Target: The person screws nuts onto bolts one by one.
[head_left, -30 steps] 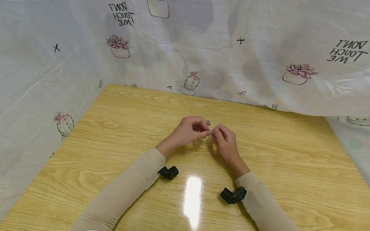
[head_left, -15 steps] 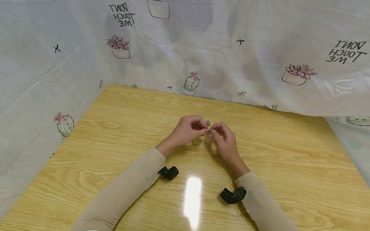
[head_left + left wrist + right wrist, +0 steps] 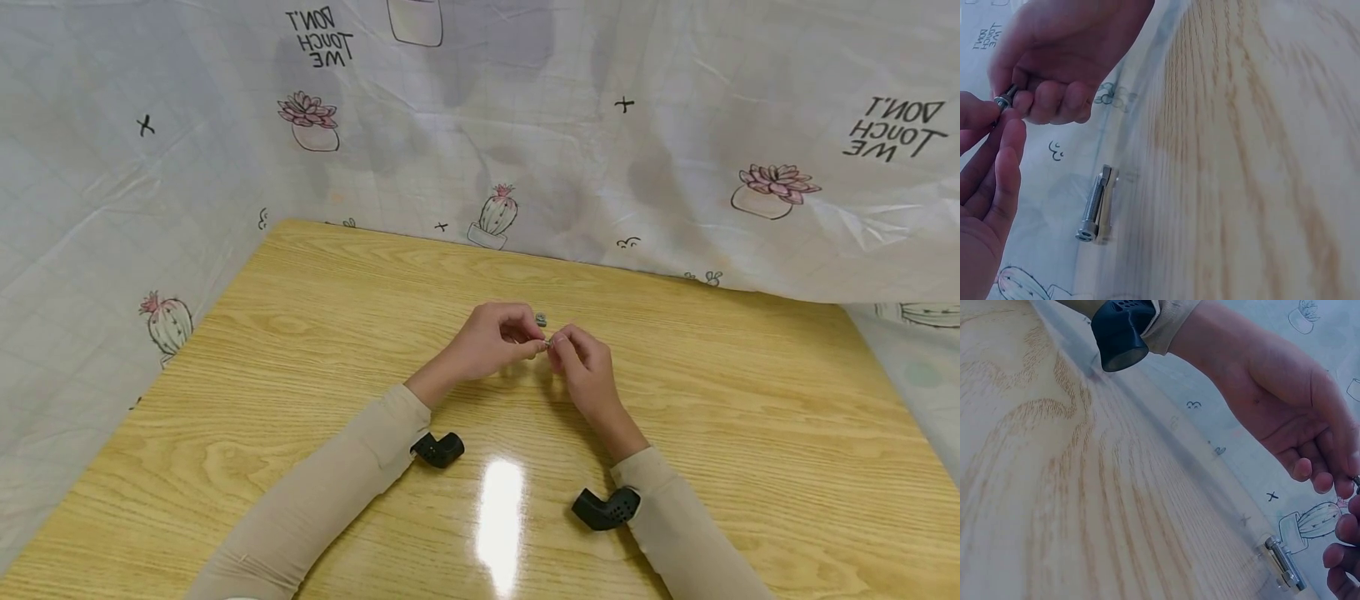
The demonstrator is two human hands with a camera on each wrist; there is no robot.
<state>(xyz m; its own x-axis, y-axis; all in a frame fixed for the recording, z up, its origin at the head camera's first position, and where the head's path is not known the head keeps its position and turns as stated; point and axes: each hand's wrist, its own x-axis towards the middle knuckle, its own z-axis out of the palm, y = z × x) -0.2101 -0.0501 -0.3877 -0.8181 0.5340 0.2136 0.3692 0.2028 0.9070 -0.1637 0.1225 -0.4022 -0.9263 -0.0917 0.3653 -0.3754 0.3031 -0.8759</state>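
Observation:
Both hands meet at the middle of the table over a small metal fastener [image 3: 1004, 100], which looks like a screw with a ring-shaped collar. My left hand [image 3: 487, 340] pinches one end between thumb and fingers. From the other side, my right hand [image 3: 588, 367] pinches the opposite end, its thumb and index fingertip close to the left ones. The fingertips hide most of the fastener. Just beyond the hands lies a larger threaded metal bolt [image 3: 1092, 209] with a round head, small and grey in the head view. Neither hand touches that bolt.
The wooden table [image 3: 300, 333] has a glossy light reflection near its front. A white patterned sheet [image 3: 562, 150] hangs along its back and left side. Black camera mounts [image 3: 438, 450] sit at both sleeve cuffs.
Half a second ago the hands were slightly higher, with more of the fastener showing between the fingertips. Now they are a little lower and cover more of it. The bolt on the table stays put.

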